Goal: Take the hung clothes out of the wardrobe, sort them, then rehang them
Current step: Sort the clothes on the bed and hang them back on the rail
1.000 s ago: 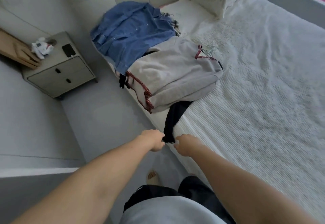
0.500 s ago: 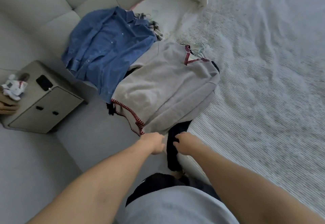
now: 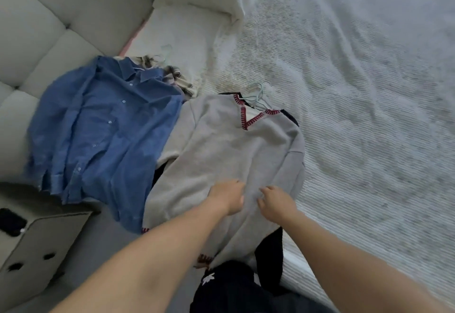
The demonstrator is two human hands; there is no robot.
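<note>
Resting on lower body of grey sweater point(image 3: 229, 155): left hand point(image 3: 227, 195), fingers point(image 3: 240, 184) bent down into knit, grip not confirmed; right hand point(image 3: 277, 202), fingers point(image 3: 264, 191) loosely curled, touching fabric. Sweater laid flat on bed point(image 3: 369, 91), pale green hanger point(image 3: 258, 96) seen at red-trimmed collar. Dark garment point(image 3: 269, 251) trapped beneath hem. Blue shirt point(image 3: 98, 135) spread just beside, overhanging bed edge. Nightstand point(image 3: 39, 243) located lower left.

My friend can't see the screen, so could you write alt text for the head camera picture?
Seen from above, a person's left hand and right hand reach onto a grey V-neck sweater with red stitching, laid on a white bed. A blue button-up shirt lies beside it, and pale hangers poke from the sweater's collar.
</note>
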